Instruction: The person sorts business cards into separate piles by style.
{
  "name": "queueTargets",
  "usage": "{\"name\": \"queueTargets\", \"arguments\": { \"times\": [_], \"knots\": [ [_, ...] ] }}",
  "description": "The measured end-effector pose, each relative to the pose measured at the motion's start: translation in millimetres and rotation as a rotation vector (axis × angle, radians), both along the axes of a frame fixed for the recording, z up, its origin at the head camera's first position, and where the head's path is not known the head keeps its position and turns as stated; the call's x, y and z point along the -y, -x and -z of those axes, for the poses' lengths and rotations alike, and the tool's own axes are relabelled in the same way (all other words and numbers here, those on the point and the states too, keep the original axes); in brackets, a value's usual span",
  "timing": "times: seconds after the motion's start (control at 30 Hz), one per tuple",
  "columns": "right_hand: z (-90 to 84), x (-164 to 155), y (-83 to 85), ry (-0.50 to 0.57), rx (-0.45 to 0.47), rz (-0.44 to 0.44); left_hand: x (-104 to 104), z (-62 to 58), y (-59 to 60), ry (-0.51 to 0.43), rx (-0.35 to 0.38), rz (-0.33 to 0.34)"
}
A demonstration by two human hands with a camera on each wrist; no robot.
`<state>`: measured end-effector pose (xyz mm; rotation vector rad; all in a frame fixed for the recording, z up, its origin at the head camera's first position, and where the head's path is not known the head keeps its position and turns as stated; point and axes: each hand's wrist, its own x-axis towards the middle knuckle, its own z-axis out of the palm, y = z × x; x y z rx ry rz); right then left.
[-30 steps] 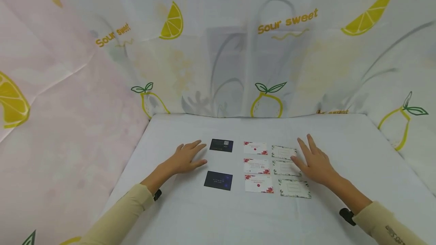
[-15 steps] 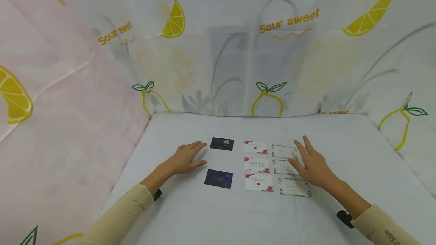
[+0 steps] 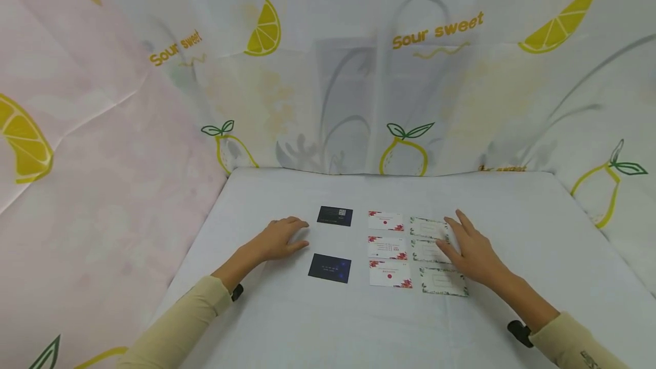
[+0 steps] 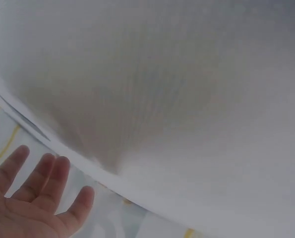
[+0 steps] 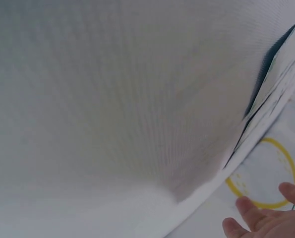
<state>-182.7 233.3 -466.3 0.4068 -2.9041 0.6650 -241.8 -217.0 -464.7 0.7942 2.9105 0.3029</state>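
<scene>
My left hand (image 3: 278, 240) is held over the white table just left of two dark cards, with loosely extended fingers and nothing in it. The far dark card (image 3: 335, 216) bears a small square code; the nearer dark card (image 3: 330, 268) has bluish marks. To their right, three white cards with red flowers form a column, the middle one (image 3: 386, 247) among them. Beside these stand three leaf-bordered white cards, the nearest (image 3: 443, 282) fully visible. My right hand (image 3: 479, 255) spreads its fingers at that column's right edge, partly covering the middle leaf-bordered card (image 3: 430, 251). It grips nothing.
A white cloth covers the table (image 3: 389, 335). Behind it hangs a curtain (image 3: 348, 95) printed with lemons and lettering, which also closes in the left and right sides. Dark wrist devices show at both cuffs.
My right hand has moved slightly left and its fingertips have come down a little. The left fingers have drawn in very slightly. The cards keep their arrangement; the head view shifts a little.
</scene>
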Motion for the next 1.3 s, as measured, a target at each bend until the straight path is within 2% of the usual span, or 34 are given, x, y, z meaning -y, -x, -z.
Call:
{"name": "queueTargets", "arguments": {
  "times": [0.27, 0.47, 0.63, 0.73, 0.8, 0.9, 1.03, 1.3],
  "knots": [
    [-3.0, -2.6, 4.0, -0.013, -0.013, 0.012, 1.2, -0.8, 3.7, -0.043, -0.05, 0.001],
    [-4.3, -10.0, 2.9, -0.051, 0.025, 0.067, 5.9, 5.4, 3.9, -0.029, -0.048, -0.065],
    [-1.7, -22.1, 1.9, -0.062, 0.144, 0.158, 8.9, 4.8, 5.4, -0.025, -0.054, -0.074],
    [0.1, -28.1, 1.2, -0.063, 0.229, 0.185, 8.3, 2.1, 4.4, -0.041, -0.057, -0.066],
    [1.8, -28.8, 0.9, -0.054, 0.245, 0.185, 8.7, 1.9, 3.4, -0.039, -0.053, -0.073],
    [2.7, -27.3, 1.8, -0.055, 0.217, 0.173, 9.7, 2.0, 2.1, -0.033, -0.042, -0.084],
    [1.0, -20.6, 4.7, -0.05, 0.124, 0.144, 9.9, 3.2, 2.0, -0.03, -0.036, -0.087],
    [-5.2, 11.0, 7.1, -0.045, 0.021, 0.077, 5.8, 0.2, -2.1, -0.036, -0.037, -0.062]
  ]
}}
